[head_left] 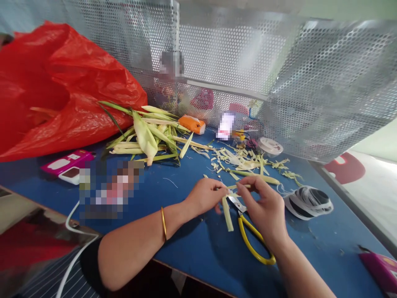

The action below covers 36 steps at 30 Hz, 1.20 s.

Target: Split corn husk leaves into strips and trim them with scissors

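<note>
Low over the blue table (186, 165), my left hand (206, 196) pinches a pale green strip of corn husk (228, 215) between thumb and fingers. A piece of that strip hangs down below the fingertips. My right hand (266, 207) is closed on the husk's other end, thumb against forefinger, close to the left fingertips. Scissors (237, 204) with yellow handles lie on the table under and between the hands; the hands partly cover the blades. Just beyond the fingers lie a longer husk piece (263, 178) and many thin husk scraps (238, 159).
A pile of corn husks (145, 140) lies at the back left against a red plastic bag (93, 82). A spool of thread (308, 203) sits right of my right hand. Farther back are an orange packet (191, 123), a lit screen (225, 125) and a perforated metal panel (229, 54).
</note>
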Available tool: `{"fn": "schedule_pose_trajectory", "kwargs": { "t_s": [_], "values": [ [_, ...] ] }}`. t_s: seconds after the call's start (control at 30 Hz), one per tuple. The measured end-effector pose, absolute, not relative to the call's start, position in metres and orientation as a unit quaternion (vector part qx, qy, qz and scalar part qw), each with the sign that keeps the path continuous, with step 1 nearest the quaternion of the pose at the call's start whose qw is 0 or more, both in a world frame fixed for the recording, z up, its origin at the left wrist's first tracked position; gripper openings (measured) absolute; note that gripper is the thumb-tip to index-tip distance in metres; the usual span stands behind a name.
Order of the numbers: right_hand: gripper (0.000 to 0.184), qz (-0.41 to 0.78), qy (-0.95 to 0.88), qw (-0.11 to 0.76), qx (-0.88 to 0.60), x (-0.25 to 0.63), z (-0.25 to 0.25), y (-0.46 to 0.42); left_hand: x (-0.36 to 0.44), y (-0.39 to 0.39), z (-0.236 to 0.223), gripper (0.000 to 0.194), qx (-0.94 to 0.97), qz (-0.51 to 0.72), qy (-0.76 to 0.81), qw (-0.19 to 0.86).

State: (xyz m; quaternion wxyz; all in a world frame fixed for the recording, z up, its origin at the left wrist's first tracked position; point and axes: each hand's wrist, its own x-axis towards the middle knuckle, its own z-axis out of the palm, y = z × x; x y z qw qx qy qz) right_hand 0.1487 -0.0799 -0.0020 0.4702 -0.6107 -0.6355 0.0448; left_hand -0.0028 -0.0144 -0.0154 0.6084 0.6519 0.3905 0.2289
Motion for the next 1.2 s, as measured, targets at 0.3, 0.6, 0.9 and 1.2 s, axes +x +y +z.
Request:
{"fn": "schedule_pose_trajectory", "kwargs": {
  "t_s": [0.3, 0.6, 0.9, 1.2],
  "values": [
    [0.012, -0.228, -0.733, 0.385, -0.512, 0.136, -0.010, -0.081, -0.002, -0.017, 0.000, 0.014, 0.453, 0.286, 0.348, 0.769],
    [0.017, -0.236, -0.752, 0.354, -0.504, 0.130, -0.009, -0.081, -0.004, -0.019, -0.002, 0.024, 0.412, 0.313, 0.323, 0.793],
    [0.017, -0.259, -0.750, 0.333, -0.509, 0.129, -0.010, -0.080, 0.001, -0.016, -0.012, 0.025, 0.381, 0.357, 0.309, 0.794],
    [0.024, -0.252, -0.825, 0.266, -0.430, 0.128, -0.018, -0.080, -0.002, -0.018, -0.003, 0.027, 0.403, 0.362, 0.341, 0.768]
  ]
}}
